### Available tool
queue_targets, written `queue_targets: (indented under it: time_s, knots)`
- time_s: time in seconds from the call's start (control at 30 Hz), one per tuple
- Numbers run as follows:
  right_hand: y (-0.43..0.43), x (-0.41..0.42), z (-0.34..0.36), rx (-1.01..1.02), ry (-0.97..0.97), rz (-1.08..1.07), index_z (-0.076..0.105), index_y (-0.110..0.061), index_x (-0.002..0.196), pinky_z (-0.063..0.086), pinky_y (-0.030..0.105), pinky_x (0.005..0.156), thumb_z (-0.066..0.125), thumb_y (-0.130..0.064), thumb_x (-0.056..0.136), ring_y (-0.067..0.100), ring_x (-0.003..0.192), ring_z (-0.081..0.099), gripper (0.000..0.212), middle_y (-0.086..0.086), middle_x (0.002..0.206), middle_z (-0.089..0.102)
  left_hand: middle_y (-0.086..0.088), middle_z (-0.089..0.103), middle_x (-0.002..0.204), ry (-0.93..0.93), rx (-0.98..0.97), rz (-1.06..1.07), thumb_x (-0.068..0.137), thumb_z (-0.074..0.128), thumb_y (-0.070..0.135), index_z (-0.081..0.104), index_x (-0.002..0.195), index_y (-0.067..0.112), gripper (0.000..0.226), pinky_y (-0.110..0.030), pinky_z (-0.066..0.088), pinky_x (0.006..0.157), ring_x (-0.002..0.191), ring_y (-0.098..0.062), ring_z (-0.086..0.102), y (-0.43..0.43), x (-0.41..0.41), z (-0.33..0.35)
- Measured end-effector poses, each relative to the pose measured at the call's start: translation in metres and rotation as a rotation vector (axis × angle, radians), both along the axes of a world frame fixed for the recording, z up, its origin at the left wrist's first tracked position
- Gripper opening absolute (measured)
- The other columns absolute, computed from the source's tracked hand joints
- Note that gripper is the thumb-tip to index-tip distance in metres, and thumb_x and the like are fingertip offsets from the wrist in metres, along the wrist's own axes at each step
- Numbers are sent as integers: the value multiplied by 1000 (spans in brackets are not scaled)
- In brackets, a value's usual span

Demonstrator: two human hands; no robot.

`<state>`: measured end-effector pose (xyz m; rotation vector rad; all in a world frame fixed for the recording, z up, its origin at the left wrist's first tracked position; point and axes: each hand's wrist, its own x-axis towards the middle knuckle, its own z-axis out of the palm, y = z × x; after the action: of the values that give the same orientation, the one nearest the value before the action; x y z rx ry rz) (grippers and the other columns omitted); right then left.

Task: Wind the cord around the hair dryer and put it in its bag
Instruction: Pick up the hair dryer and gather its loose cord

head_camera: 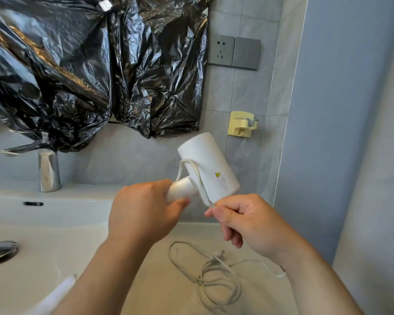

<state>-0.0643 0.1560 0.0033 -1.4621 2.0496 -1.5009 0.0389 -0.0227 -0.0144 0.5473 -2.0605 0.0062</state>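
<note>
A white hair dryer [210, 165] is held up in front of the tiled wall, its barrel tilted up to the left. My left hand [143, 211] grips its handle. A turn or two of white cord wraps the barrel near the handle. My right hand [243, 220] pinches the cord just under the barrel's lower end. The loose rest of the cord [216, 273] lies in loops on the beige counter below, with the plug among them. No bag for the dryer can be made out.
Crumpled black plastic sheeting [89, 64] covers the mirror area above. A chrome tap [48, 170] stands behind the white basin [43, 223], with its drain [0, 251] at left. A socket and switch plate [234, 52] and a yellow wall holder [241, 123] are on the tiles.
</note>
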Motion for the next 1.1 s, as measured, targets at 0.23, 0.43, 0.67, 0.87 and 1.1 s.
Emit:
queue_targets:
  time_s: [0.23, 0.43, 0.67, 0.87, 1.1]
  knots:
    - [-9, -9, -9, 115, 115, -160, 70, -14, 76, 41, 18, 58, 55, -14, 95, -1, 51, 46, 24, -11, 58, 60, 7, 41, 43, 136, 500, -261, 72, 55, 62, 51, 60, 16, 47, -30, 30, 50, 47, -18, 42, 2, 5, 10]
    - [-5, -15, -3, -67, 5, -214, 71, -12, 70, 29, 14, 51, 55, -44, 87, -6, 41, 45, 39, -19, 36, 45, 5, 33, 49, 218, 811, -452, 86, 66, 44, 45, 59, 13, 45, -26, 19, 49, 48, -13, 25, 5, 2, 9]
    - [-7, -19, -7, -213, -106, -200, 74, -14, 79, 31, 12, 41, 61, -24, 91, 5, 40, 40, 20, -8, 46, 51, -6, 69, 67, 217, 1352, -707, 91, 59, 45, 73, 89, 7, 41, -30, 47, 67, 60, -19, 59, 24, -6, 12]
    - [-9, -18, -4, -337, -84, -239, 72, -18, 79, 32, 17, 56, 58, -20, 93, -2, 46, 45, 20, -18, 44, 48, -9, 57, 62, 91, 1720, -1018, 94, 43, 56, 65, 87, 3, 58, -24, 42, 48, 49, -19, 52, 40, -8, 13]
    - [-12, -21, 0, -381, -274, -389, 55, -8, 72, 23, 28, 49, 71, -69, 45, 11, 45, 30, 69, -8, 53, 38, -8, 52, 60, -33, 1941, -1340, 83, 48, 54, 67, 77, 1, 56, -26, 39, 52, 46, -22, 51, 46, -8, 11]
